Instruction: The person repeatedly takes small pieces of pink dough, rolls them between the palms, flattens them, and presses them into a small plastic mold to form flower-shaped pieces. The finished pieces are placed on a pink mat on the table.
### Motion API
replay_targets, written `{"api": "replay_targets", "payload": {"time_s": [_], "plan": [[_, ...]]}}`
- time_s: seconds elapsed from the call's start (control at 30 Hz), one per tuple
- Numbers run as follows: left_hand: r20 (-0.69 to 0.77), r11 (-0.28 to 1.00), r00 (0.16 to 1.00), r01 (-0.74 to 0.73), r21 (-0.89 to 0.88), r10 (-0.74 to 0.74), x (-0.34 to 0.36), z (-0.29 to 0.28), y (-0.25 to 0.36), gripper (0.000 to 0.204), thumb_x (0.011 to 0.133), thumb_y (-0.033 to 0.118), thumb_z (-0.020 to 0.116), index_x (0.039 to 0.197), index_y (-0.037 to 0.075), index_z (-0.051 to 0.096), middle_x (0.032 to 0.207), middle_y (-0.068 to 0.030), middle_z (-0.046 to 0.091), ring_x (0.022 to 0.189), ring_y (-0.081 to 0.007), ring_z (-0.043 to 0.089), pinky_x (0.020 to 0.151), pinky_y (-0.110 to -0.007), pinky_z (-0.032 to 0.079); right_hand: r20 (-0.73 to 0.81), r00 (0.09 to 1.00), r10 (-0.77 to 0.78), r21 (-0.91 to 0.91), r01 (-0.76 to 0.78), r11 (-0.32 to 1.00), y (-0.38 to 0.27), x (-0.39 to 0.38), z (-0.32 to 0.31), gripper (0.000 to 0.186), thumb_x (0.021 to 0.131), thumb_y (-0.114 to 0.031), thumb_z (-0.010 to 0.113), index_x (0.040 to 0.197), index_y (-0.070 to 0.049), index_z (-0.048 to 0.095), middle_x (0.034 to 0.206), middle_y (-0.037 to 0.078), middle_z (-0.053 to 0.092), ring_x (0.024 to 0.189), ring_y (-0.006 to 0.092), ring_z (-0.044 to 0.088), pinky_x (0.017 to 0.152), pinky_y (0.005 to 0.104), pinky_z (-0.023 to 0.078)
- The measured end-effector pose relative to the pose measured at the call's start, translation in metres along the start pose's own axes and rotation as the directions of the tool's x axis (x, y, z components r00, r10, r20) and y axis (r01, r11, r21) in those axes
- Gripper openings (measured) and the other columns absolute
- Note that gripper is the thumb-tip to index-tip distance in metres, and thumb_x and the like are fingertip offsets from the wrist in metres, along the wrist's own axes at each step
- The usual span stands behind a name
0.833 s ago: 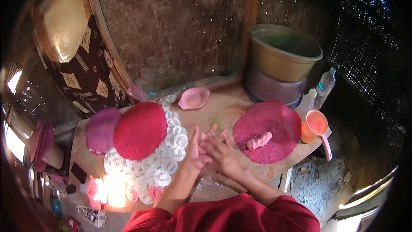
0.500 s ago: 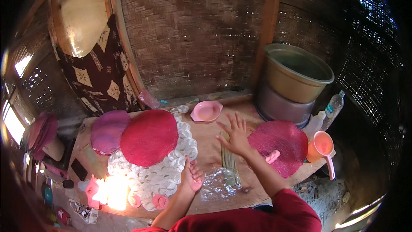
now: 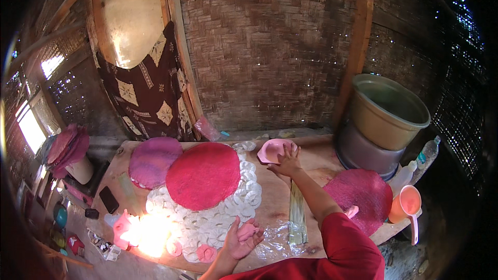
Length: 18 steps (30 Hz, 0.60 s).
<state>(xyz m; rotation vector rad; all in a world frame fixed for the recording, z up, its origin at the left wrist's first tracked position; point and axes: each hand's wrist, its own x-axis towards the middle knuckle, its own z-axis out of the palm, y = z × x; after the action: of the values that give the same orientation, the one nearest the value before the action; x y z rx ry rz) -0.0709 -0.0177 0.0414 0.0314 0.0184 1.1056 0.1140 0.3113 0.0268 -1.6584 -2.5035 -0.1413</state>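
My left hand (image 3: 234,243), near the front edge, cups a small pink dough-like lump (image 3: 247,232) in its palm with curled fingers. My right hand (image 3: 287,162) reaches to the back, fingers spread over a pink dish (image 3: 269,151), apparently touching inside it. Below my right arm lie pale green leaf strips (image 3: 297,228) and crumpled clear plastic (image 3: 275,236). Beside my left hand are many white discs (image 3: 244,197) under a red round sheet (image 3: 201,173). Right of my arm, another pink lump sits on a magenta round sheet (image 3: 363,192), partly hidden by the arm.
A purple round sheet (image 3: 154,158) and black phone (image 3: 108,198) lie on the left of the wooden table (image 3: 324,155). Stacked tubs (image 3: 384,129), bottles (image 3: 429,150) and an orange dipper (image 3: 407,202) stand at the right. Bright glare covers the front left.
My hands have separated. My right hand has moved forward to the pink dish. A pink lump now shows in my left palm. The view has shifted, showing more wall.
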Motion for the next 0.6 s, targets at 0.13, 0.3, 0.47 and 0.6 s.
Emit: {"api": "replay_targets", "payload": {"time_s": [0.13,0.3,0.47,0.6], "plan": [[-0.372,0.918,0.901,-0.067,0.391,0.224,0.008,0.021,0.002,0.04,0.098,0.032,0.052,0.128,0.006,0.05,0.097,-0.0069,0.059,0.097,-0.0231,0.059,0.076,-0.028,0.051,-0.226,0.971,0.079,0.084,-0.061,0.995,-0.008,-0.021,-0.02,0.079,0.081,-0.072,0.049,0.138,-0.017,0.049,0.155,0.018,0.02,0.142,0.047,0.007,0.111,0.0656,0.002],[-0.137,0.641,0.883,-0.212,0.738,0.449,0.032,0.051,0.024,0.039,0.099,0.038,0.049,0.12,0.005,0.05,0.072,0.0017,0.048,0.054,-0.0056,0.044,0.042,-0.018,0.033,-0.438,0.895,-0.087,0.253,0.216,0.943,-0.027,-0.102,-0.083,0.074,0.082,-0.062,0.057,0.141,-0.019,0.045,0.156,0.016,0.018,0.143,0.0466,0.007,0.111,0.0655,0.005],[-0.053,0.718,0.881,-0.346,0.604,0.47,0.082,0.064,0.038,0.065,0.095,0.061,0.035,0.138,0.012,0.037,0.099,-0.0061,0.055,0.085,-0.0166,0.055,0.073,-0.032,0.045,-0.46,0.837,-0.296,0.293,0.458,0.839,-0.07,-0.211,-0.136,0.074,0.081,-0.059,0.06,0.141,-0.02,0.045,0.155,0.019,0.017,0.144,0.0454,0.005,0.109,0.0668,0.006],[0.051,0.812,0.964,-0.246,0.529,0.259,0.103,0.076,0.014,0.079,0.092,0.069,0.031,0.151,0.017,0.019,0.143,-0.0129,0.038,0.127,-0.0271,0.043,0.106,-0.047,0.034,-0.436,0.768,-0.47,0.133,0.571,0.81,-0.105,-0.251,-0.151,0.088,0.085,-0.068,0.045,0.148,-0.009,0.03,0.156,0.023,0.012,0.144,0.0442,-0.001,0.11,0.0651,-0.001]]}}
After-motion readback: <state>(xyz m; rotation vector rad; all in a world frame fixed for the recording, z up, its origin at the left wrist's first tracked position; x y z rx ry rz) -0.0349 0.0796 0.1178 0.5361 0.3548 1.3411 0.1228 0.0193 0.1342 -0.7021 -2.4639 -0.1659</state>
